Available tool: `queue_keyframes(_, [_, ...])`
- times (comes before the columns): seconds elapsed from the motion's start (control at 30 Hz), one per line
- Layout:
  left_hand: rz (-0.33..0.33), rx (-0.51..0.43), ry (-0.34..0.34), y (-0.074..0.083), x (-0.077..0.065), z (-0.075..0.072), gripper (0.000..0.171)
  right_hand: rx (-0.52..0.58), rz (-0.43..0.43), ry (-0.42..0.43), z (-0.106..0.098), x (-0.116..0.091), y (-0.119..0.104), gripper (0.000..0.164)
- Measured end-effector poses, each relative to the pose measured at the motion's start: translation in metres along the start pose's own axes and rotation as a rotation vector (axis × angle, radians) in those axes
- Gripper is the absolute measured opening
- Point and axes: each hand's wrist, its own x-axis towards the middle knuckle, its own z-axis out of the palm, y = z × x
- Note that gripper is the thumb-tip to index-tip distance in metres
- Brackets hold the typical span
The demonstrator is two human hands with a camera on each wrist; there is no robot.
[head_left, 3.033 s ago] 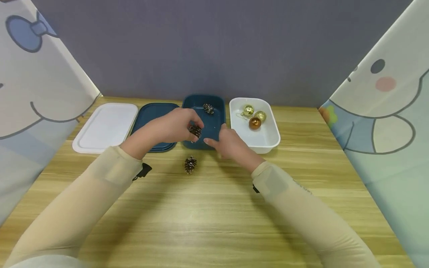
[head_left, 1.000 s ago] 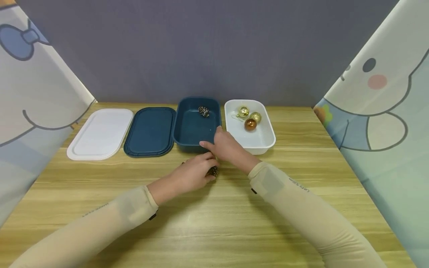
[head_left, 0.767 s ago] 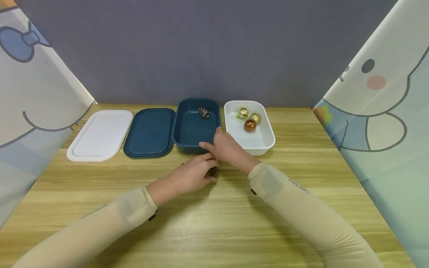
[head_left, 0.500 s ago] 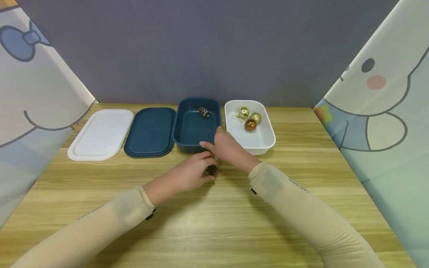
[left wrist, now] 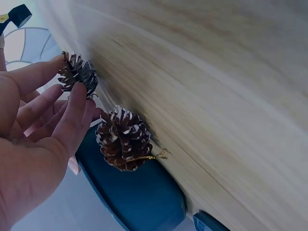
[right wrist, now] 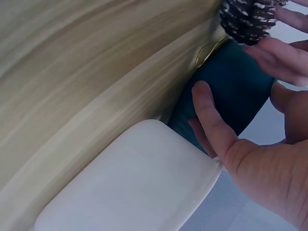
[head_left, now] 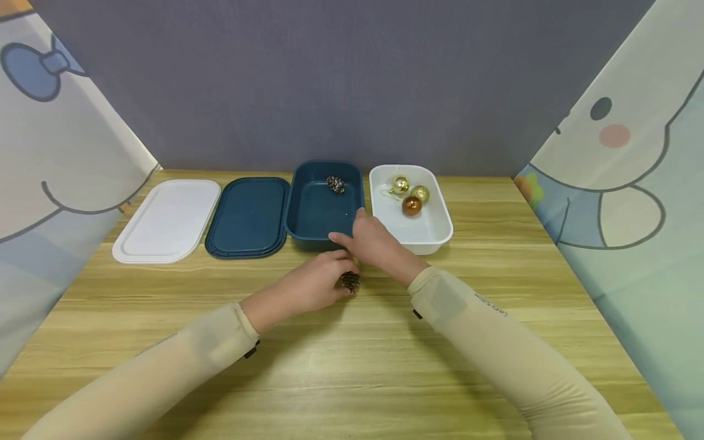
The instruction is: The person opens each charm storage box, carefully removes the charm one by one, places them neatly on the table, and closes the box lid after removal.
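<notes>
My left hand [head_left: 315,282] pinches a pine cone [head_left: 350,282] between thumb and fingertips, in front of the dark blue container [head_left: 311,239]. A second pine cone [left wrist: 124,139] with a gold cord stands by the fingers in the left wrist view; the left hand hides it in the head view. My right hand [head_left: 376,243] holds the container's near right corner, thumb [right wrist: 204,98] along its front wall and the other fingers at its right side, beside the white container [head_left: 419,248]. Another pine cone [head_left: 335,184] lies inside the blue container.
Gold bauble [head_left: 399,184], glittery gold bauble [head_left: 420,194] and copper bauble [head_left: 411,205] sit in the white container. To the left, a blue lid [head_left: 247,217] and a white lid [head_left: 167,221] lie flat on the wooden table [head_left: 352,366]. A grey wall [head_left: 341,79] rises behind.
Three seconds ago the left hand held a pine cone over the blue container; it has moved down and right to the table in front. The right hand has stayed at the container's corner.
</notes>
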Motion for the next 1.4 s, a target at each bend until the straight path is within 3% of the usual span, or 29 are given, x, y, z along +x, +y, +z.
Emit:
queue_keyframes(0.23, [-0.005,-0.037,0.013,0.003,0.006,0.005,0.038,-0.02,-0.012,0.01,0.001,-0.001,0.0,0.103])
queue_keyframes(0.43, [-0.002,-0.061,0.056,-0.002,0.0,0.003,0.039,-0.023,-0.011,0.015,0.0,-0.002,-0.001,0.105])
queue_keyframes(0.67, [-0.004,-0.07,0.097,-0.012,-0.01,-0.011,0.039,-0.015,0.0,-0.007,-0.001,-0.001,-0.001,0.106])
queue_keyframes(0.83, [-0.041,-0.045,0.194,-0.023,-0.016,-0.03,0.034,-0.006,0.001,-0.007,-0.001,-0.002,-0.001,0.104])
queue_keyframes(0.93, [-0.093,0.009,0.286,-0.034,-0.018,-0.044,0.032,0.003,0.005,-0.018,-0.002,-0.002,-0.001,0.105])
queue_keyframes(1.07, [-0.24,0.044,0.352,-0.057,-0.019,-0.058,0.043,0.032,0.019,-0.067,-0.004,0.0,-0.003,0.107])
queue_keyframes(1.23, [-0.455,-0.091,0.235,-0.085,-0.015,-0.063,0.09,0.017,0.039,-0.112,-0.009,0.002,-0.002,0.106])
queue_keyframes(1.3, [-0.501,-0.143,0.167,-0.09,-0.014,-0.062,0.103,-0.007,0.044,-0.116,-0.01,0.002,-0.003,0.106])
queue_keyframes(1.4, [-0.51,-0.193,0.111,-0.093,-0.013,-0.06,0.11,-0.035,0.047,-0.118,-0.01,0.002,-0.007,0.106])
